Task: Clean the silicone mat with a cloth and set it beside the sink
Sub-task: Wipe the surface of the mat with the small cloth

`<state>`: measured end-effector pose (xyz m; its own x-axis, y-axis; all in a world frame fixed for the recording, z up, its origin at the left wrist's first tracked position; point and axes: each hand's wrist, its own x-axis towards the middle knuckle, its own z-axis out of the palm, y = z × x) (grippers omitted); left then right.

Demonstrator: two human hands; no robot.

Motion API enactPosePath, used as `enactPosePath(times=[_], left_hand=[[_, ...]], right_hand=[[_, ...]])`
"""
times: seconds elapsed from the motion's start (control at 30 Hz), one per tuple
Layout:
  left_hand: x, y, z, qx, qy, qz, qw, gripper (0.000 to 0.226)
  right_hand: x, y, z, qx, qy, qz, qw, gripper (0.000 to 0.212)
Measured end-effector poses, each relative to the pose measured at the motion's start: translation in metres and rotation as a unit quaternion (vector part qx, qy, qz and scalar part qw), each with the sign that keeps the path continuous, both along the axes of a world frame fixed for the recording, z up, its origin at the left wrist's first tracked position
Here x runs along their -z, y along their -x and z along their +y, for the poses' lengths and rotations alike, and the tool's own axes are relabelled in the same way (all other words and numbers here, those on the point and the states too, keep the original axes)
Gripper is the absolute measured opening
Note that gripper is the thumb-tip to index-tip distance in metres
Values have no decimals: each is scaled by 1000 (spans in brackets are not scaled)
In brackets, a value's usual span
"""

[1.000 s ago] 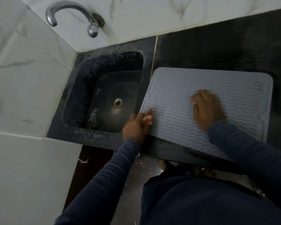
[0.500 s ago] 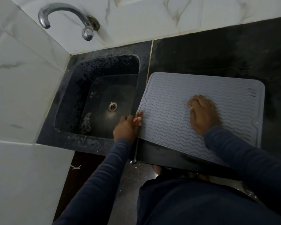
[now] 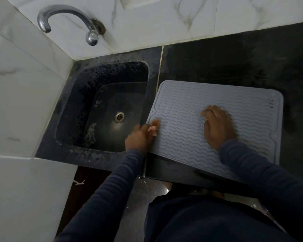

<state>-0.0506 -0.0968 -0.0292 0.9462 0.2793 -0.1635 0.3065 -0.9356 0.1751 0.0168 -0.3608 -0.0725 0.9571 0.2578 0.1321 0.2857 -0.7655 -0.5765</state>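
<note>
White marble-veined tiles (image 3: 24,102) wall a glossy black stone tabletop (image 3: 234,63), which has a rectangular sink (image 3: 101,88) sunk at its left end. The grey, wave-ribbed silicone mat (image 3: 234,105), round-cornered, lies just right of the sink. The left hand (image 3: 140,137) pinches the mat's left edge. The right hand (image 3: 217,124) presses palm-down and is blurred, so its grip cannot be told.

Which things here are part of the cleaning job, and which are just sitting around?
In the job: silicone mat; left hand pinching its sink-side edge; right hand resting on it; sink; countertop. No cloth clearly visible.
Just there: tap; tiled wall.
</note>
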Motion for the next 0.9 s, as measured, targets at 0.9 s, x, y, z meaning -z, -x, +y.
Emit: enactPosePath(times=[0.9], left_hand=[[0,-9,-107,100,172,-43,979,33]], right_hand=[[0,-6,-2,12,-92,-22,995,27]])
